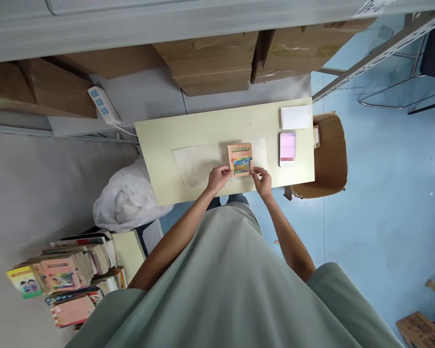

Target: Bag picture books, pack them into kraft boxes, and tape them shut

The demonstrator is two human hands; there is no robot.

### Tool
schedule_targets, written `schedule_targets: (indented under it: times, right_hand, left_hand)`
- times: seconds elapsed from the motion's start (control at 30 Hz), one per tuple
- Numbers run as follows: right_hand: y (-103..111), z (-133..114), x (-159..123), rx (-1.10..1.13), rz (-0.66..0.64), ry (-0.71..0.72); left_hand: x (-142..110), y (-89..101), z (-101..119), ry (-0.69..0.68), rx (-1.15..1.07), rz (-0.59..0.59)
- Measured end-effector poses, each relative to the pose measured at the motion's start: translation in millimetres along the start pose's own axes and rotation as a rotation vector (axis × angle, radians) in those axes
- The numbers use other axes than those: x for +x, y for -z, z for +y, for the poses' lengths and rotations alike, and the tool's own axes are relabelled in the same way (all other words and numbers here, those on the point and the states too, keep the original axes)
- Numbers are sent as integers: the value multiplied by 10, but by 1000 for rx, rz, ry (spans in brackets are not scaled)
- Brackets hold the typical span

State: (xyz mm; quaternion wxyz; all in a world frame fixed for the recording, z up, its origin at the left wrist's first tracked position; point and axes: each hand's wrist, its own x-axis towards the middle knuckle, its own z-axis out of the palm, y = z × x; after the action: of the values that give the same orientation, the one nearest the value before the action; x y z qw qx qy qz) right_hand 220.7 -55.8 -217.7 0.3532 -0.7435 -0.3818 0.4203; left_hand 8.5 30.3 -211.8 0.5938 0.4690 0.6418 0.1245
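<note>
A small orange book (240, 151) with a landscape picture on its cover is held between my two hands over the pale yellow table (217, 122). My left hand (219, 178) pinches its lower left corner between thumb and fingers. On the other side, my right hand (262, 181) grips the lower right corner the same way. Beneath the book lies a whitish translucent sheet (197, 164), spread flat. To the right are a phone (287, 147) with a pink screen and, above it, a white pad or stack of paper (296, 117).
Cardboard boxes (213, 63) line the shelf behind the table. A power strip (104, 106) lies at the back left. An opened carton (331, 159) stands on the floor to the right. At left are a white plastic bag (126, 195) and stacked books (72, 270).
</note>
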Motion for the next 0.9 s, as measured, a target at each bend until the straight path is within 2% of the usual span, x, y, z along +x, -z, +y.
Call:
schedule_targets:
  times: [0.1,0.23,0.37,0.57,0.63,0.8,0.9]
  right_hand:
    - [55,171,-38,-109,-2,-9]
    - [-15,282,-27,-211,-26,-23]
    - [-70,302,8,-264,-32,-14]
    - [-72,290,20,-315,-26,10]
    - [-30,307,18,-323,22,1]
    - [121,377,18,-411,311,-89]
    - [165,386,36,-377,300,-151]
  left_hand:
    - [8,-128,-48,13,135,3]
    - [36,-214,-149,73,235,53]
    - [88,-239,-267,145,182,110]
    - [136,-193,-345,161,142,67]
    - [143,-177,-350,166,193,49]
    - [169,-160,-370,143,241,29]
    - [176,-162,-380,129,209,50]
